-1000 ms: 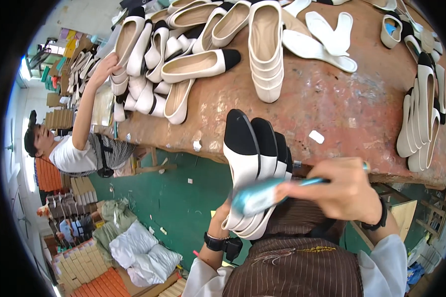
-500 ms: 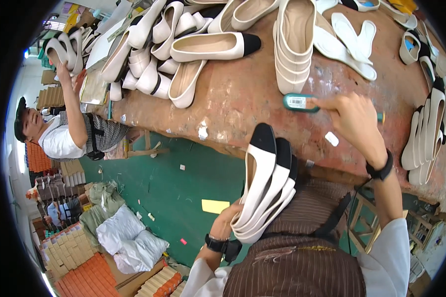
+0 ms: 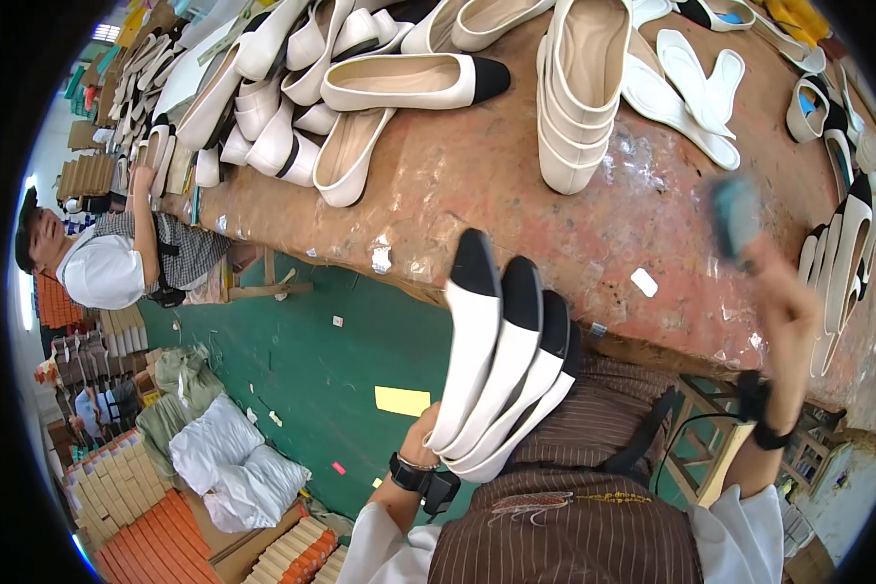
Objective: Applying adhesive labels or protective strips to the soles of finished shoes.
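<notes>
1. The left hand (image 3: 421, 433) held the heel end of a fanned stack of four black-toed shoes (image 3: 475, 336); most of its fingers were hidden behind them. The stack was in front of the table (image 3: 438, 204), toes pointing toward its near edge.
2. The right hand (image 3: 786, 302), above the table's right part, had its fingers closed on a teal tool (image 3: 735, 216). Both were blurred, so the exact grip could not be told; the tool was well apart from the shoes.
3. As a judgement, work on the held stack looked partway: the four were gathered, yet none was set down on the table. Whether each surface was finished could not be told.
4. At the table's far middle, a cream stack (image 3: 566, 146) was already nested, one shoe inside another. On the table's right part, another stack (image 3: 852, 234) stood grouped.
5. On the table's left part, a heap (image 3: 399, 83) lay loose and mixed, apparently left to be sorted. White soles (image 3: 686, 88) lay right of the cream stack, on the table.
6. At the table's far right, a small shoe (image 3: 800, 127) contained something blue.
7. Left of the table, a co-worker (image 3: 117, 263) reached toward shoes.
8. On the floor, left of the table, were a white sack (image 3: 209, 443), a green sack (image 3: 190, 384) and orange boxes (image 3: 161, 540); their contents were hidden.
</notes>
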A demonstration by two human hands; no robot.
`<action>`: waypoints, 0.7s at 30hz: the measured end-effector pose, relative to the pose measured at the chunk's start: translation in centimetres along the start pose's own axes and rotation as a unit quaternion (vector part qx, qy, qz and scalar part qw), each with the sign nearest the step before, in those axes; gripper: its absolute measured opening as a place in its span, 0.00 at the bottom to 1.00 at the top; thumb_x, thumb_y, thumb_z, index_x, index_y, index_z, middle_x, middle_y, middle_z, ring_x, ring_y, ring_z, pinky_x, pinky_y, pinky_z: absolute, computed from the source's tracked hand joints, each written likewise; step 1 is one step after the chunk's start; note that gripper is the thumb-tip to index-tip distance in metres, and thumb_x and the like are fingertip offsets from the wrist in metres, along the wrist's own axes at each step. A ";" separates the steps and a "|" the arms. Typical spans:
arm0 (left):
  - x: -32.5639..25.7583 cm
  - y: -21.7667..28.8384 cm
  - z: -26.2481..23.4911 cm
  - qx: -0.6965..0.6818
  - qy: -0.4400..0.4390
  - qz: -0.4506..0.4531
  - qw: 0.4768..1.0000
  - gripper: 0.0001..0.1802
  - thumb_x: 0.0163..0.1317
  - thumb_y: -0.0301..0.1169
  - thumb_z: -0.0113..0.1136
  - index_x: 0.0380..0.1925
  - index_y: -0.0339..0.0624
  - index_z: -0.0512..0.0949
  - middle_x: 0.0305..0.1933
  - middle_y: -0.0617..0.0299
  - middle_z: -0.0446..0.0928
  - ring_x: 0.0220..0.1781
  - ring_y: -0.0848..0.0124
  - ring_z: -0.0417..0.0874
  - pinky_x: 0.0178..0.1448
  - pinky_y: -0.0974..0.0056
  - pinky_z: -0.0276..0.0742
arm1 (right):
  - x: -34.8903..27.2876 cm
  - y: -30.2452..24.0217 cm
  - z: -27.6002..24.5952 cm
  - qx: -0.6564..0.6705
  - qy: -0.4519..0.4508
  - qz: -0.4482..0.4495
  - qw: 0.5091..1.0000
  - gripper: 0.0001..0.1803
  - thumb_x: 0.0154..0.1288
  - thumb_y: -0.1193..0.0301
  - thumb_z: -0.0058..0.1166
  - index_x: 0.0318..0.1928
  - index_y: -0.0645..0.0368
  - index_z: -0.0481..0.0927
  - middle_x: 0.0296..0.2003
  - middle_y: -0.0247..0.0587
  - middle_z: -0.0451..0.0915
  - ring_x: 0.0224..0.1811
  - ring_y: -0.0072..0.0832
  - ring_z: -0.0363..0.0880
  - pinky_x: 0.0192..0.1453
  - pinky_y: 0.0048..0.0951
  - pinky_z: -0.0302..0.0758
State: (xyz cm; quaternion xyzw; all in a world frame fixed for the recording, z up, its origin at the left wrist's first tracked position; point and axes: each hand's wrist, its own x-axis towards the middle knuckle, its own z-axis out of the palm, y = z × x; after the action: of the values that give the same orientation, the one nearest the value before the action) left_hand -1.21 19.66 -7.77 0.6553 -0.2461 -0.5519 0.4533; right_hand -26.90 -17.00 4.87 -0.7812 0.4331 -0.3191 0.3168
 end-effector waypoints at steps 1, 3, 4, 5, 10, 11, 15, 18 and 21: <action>-0.1 0.0 0.0 0.003 0.004 -0.003 1.000 0.23 0.71 0.30 0.49 0.63 0.32 0.68 0.59 0.52 0.77 0.55 0.66 0.82 0.61 0.65 0.77 | -0.8 -2.2 2.8 -0.041 -0.093 -0.143 0.985 0.10 0.54 0.77 0.59 0.38 0.56 0.85 0.30 0.37 0.82 0.30 0.29 0.78 0.35 0.24 0.72; 1.2 0.2 0.6 0.011 0.004 -0.004 1.000 0.23 0.71 0.30 0.49 0.63 0.32 0.68 0.59 0.52 0.77 0.55 0.66 0.82 0.61 0.65 0.77 | -1.3 -6.5 5.7 -0.013 -0.301 -0.226 0.927 0.22 0.48 0.78 0.57 0.44 0.43 0.88 0.22 0.35 0.76 0.21 0.32 0.74 0.25 0.30 0.72; 0.5 0.7 0.6 0.015 0.001 -0.003 1.000 0.22 0.71 0.30 0.49 0.63 0.32 0.68 0.59 0.52 0.77 0.55 0.66 0.82 0.61 0.65 0.77 | -1.8 -6.8 6.6 -0.014 -0.362 -0.268 0.893 0.26 0.48 0.77 0.57 0.49 0.39 0.87 0.19 0.32 0.74 0.17 0.30 0.72 0.21 0.32 0.70; 3.0 0.6 1.0 0.020 -0.002 -0.001 1.000 0.22 0.71 0.30 0.49 0.63 0.32 0.68 0.59 0.52 0.77 0.55 0.66 0.82 0.61 0.65 0.77 | -1.9 -6.7 7.4 -0.015 -0.360 -0.266 0.894 0.26 0.48 0.77 0.57 0.49 0.39 0.87 0.19 0.32 0.74 0.17 0.30 0.72 0.21 0.32 0.70; 6.5 2.0 2.2 0.037 -0.012 -0.005 0.999 0.22 0.71 0.29 0.49 0.63 0.32 0.69 0.59 0.52 0.77 0.55 0.66 0.82 0.61 0.65 0.77 | 2.7 -2.4 10.7 -0.142 -0.217 -0.237 0.936 0.20 0.54 0.75 0.53 0.45 0.39 0.88 0.21 0.40 0.78 0.19 0.35 0.78 0.22 0.36 0.71; 6.9 2.2 2.2 0.038 -0.014 -0.004 0.999 0.22 0.71 0.29 0.49 0.63 0.32 0.69 0.59 0.52 0.77 0.55 0.66 0.82 0.61 0.65 0.77 | 3.5 -2.7 10.1 -0.203 -0.199 -0.217 0.934 0.20 0.53 0.75 0.54 0.44 0.40 0.88 0.21 0.40 0.79 0.19 0.35 0.77 0.22 0.36 0.71; 6.6 1.7 2.2 0.044 -0.002 -0.002 0.999 0.22 0.71 0.29 0.49 0.63 0.32 0.69 0.59 0.52 0.77 0.55 0.66 0.82 0.61 0.65 0.77 | 1.2 -5.6 8.7 0.010 -0.337 -0.213 0.917 0.23 0.48 0.77 0.56 0.44 0.40 0.89 0.21 0.40 0.78 0.20 0.37 0.77 0.26 0.36 0.74; 7.0 2.1 2.8 0.055 -0.008 0.002 0.998 0.22 0.71 0.28 0.49 0.63 0.32 0.69 0.59 0.52 0.77 0.55 0.65 0.82 0.61 0.65 0.77 | 1.0 -1.4 10.2 -0.025 -0.262 -0.177 0.948 0.24 0.49 0.79 0.54 0.44 0.39 0.89 0.19 0.41 0.77 0.21 0.35 0.78 0.23 0.34 0.72; 6.5 1.9 2.8 0.060 -0.003 0.001 0.998 0.22 0.71 0.28 0.49 0.63 0.32 0.69 0.59 0.52 0.78 0.55 0.65 0.82 0.61 0.66 0.77 | 3.0 -2.8 8.5 -0.240 -0.199 -0.167 0.935 0.21 0.51 0.76 0.55 0.44 0.39 0.89 0.17 0.39 0.73 0.17 0.36 0.74 0.21 0.36 0.69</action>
State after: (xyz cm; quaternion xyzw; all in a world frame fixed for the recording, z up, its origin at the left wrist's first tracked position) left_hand -1.75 12.53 -9.37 0.6792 -0.2813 -0.5377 0.4128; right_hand -17.73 -16.56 2.61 -0.9427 0.2878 -0.0920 0.1414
